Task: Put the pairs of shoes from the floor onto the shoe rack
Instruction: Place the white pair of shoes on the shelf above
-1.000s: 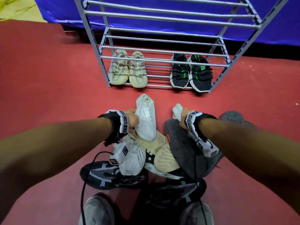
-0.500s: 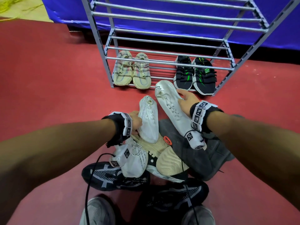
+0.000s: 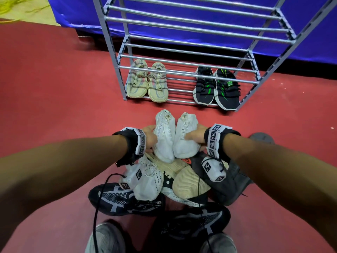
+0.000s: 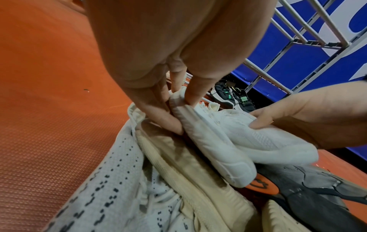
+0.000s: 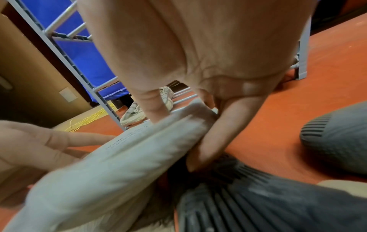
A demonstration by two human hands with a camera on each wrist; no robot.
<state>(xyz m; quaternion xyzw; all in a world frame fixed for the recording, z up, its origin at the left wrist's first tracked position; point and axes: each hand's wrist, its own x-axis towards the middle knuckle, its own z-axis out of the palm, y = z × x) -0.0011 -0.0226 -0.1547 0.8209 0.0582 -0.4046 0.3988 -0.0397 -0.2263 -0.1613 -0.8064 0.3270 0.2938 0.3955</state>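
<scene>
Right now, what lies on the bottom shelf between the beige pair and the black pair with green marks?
Nothing: between the beige knit pair and the black green-marked pair only bare shelf bars show, in the head view.

**Red floor, grey rack, shoes on both**

Down on the red floor [image 3: 54, 110] sits a heap of shoes at six o'clock: a black shoe [image 3: 125, 199] at seven, its mate [image 3: 197, 221] at five, a speckled white shoe [image 3: 149, 181] lying across the first, a cream sole [image 3: 189, 183] turned up in the middle, and a grey sole [image 3: 224, 181] turned up at four. Up at twelve o'clock the rack [image 3: 193, 30] stands on the same floor, against a blue sheet [image 3: 310, 48]. Its bottom shelf carries a beige pair [image 3: 147, 82] at eleven and a black-and-green pair [image 3: 217, 87] at one, each pair side by side and the two pairs well apart.
</scene>
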